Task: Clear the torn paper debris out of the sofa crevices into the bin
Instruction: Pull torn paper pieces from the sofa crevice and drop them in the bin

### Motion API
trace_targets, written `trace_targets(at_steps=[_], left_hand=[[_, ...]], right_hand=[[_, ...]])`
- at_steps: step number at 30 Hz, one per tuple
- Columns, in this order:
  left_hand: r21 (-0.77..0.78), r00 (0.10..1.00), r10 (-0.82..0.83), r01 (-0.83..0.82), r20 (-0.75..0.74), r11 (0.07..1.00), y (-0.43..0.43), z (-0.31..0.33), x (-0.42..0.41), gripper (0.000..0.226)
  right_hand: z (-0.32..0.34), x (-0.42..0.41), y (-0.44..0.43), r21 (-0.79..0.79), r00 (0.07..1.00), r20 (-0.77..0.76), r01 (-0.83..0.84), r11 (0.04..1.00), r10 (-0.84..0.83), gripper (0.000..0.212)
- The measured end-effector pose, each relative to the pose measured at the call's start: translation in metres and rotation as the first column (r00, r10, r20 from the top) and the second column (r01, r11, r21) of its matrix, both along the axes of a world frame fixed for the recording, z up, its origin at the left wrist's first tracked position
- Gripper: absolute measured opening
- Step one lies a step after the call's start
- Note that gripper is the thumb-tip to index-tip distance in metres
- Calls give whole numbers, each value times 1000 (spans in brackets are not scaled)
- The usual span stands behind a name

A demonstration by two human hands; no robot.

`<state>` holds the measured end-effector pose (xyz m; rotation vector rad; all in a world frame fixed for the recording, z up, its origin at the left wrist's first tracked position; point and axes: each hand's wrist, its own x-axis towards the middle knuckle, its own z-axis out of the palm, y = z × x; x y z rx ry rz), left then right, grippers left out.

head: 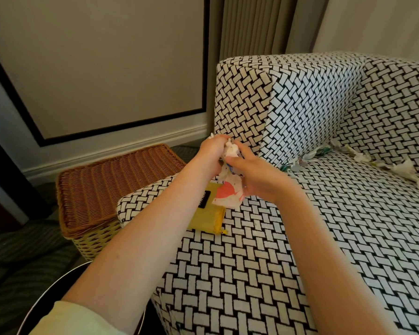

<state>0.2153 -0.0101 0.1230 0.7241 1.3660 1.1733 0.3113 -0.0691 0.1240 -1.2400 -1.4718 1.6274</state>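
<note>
Head view: the left hand (212, 152) and right hand (259, 178) meet above the left edge of the sofa (300, 238) seat. Both have their fingers curled round one crumpled wad of torn paper (230, 151), and a pink-printed piece hangs below it. More paper scraps (359, 156) lie along the crevice at the seat's back edge, from the back left corner rightward. A yellow pouch (206, 215) lies on the seat near its left edge, under the left forearm. On the floor to the left stand a wicker basket (111, 187) and, nearer, a dark round bin (58, 284).
</note>
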Motion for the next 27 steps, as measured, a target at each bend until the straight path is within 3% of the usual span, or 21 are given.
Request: trace_targets(at_steps=[6, 9, 13, 17, 20, 27], left_hand=[[36, 993, 22, -26, 115, 999, -12, 4, -24, 13], [52, 981, 6, -17, 194, 999, -25, 5, -45, 8], [54, 967, -11, -2, 256, 999, -44, 10, -78, 10], [78, 963, 91, -114, 254, 990, -66, 7, -123, 32], [79, 956, 187, -210, 224, 975, -83, -1, -163, 37], [-16, 966, 232, -231, 116, 973, -131, -55, -234, 25]], right_hand=[[-1, -10, 0, 39, 996, 70, 59, 998, -61, 48], [-4, -31, 0, -38, 981, -114, 152, 988, -156, 44], [-6, -74, 6, -180, 876, -414, 188, 965, -248, 42], [-4, -132, -2, -269, 844, -438, 205, 941, -310, 41], [-5, -175, -20, -323, 841, -456, 149, 935, -292, 29], [-64, -260, -47, -491, 862, -473, -83, 867, -185, 25]])
